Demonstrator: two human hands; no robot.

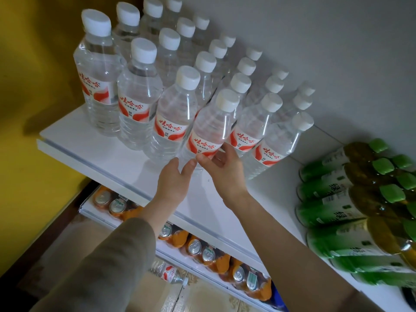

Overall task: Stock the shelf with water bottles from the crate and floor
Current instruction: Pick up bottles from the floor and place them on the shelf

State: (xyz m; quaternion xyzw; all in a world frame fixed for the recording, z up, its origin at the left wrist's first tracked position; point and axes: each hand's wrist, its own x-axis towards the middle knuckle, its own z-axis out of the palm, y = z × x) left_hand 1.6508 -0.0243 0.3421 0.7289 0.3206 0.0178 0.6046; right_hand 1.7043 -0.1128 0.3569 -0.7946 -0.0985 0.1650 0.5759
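Note:
Several clear water bottles with white caps and red-and-white labels stand in rows on the white shelf (pixel 108 154). Both hands are at the base of the front water bottle (pixel 209 131), which stands upright in the front row. My left hand (pixel 174 180) touches its lower left side with the fingertips. My right hand (pixel 222 170) wraps the lower right side, thumb in front, fingers behind. One more water bottle (pixel 167 272) lies on the floor below, seen between my arms.
Green-capped tea bottles (pixel 360 199) fill the right part of the same shelf. A lower shelf holds orange cans (pixel 198 248). A grey wall backs the shelf and a yellow wall (pixel 33 64) stands at the left. Bare shelf surface lies in front of the water bottles.

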